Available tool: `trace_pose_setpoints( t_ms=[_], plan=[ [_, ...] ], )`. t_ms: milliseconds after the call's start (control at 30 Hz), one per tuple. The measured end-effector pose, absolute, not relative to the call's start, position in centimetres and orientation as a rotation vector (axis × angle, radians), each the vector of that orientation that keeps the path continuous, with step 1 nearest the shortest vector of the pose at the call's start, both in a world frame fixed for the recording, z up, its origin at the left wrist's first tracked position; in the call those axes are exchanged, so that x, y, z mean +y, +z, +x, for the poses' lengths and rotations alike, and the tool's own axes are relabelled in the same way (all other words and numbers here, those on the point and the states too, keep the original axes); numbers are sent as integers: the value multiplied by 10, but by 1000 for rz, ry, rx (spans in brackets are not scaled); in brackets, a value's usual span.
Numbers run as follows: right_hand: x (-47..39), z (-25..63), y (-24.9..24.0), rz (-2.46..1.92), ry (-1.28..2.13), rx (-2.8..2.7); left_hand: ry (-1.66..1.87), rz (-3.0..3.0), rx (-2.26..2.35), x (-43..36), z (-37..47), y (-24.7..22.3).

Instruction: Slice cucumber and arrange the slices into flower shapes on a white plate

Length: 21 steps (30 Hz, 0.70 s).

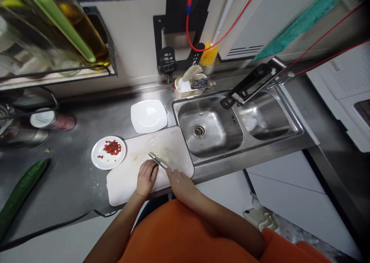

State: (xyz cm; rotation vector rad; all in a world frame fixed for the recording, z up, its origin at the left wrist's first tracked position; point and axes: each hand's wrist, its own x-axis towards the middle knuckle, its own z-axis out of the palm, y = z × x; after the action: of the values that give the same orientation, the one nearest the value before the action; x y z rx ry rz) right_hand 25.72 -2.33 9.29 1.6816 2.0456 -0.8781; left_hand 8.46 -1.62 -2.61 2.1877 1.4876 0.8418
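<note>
My right hand (180,183) grips a kitchen knife (157,160) by its handle, the blade slanting up and left over the white cutting board (124,186). Close beside the blade, the fingers of my left hand (148,175) are curled on the board around a small dark green piece that looks like cucumber, mostly hidden under them. Wet pale-green bits lie on the board beyond the blade. A white plate (148,116) sits behind the board. At its left corner stands a small round dish (96,155) with red dried berries (112,147).
A double steel sink (212,120) with a black faucet (245,84) adjoins the board on the right. A whole cucumber (21,193) lies far left, near a lidded jar (53,119). Behind the sink is a sponge tray (189,93). A bottle rack (58,72) overhangs the upper left.
</note>
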Motion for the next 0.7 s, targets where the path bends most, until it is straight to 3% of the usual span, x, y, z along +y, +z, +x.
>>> trace_pose_setpoints(
  t_ms=[700],
  plan=[
    [-24, 245, 52, 1746, -833, 2117, 879, 2190, 1466, -15, 85, -26]
  ],
)
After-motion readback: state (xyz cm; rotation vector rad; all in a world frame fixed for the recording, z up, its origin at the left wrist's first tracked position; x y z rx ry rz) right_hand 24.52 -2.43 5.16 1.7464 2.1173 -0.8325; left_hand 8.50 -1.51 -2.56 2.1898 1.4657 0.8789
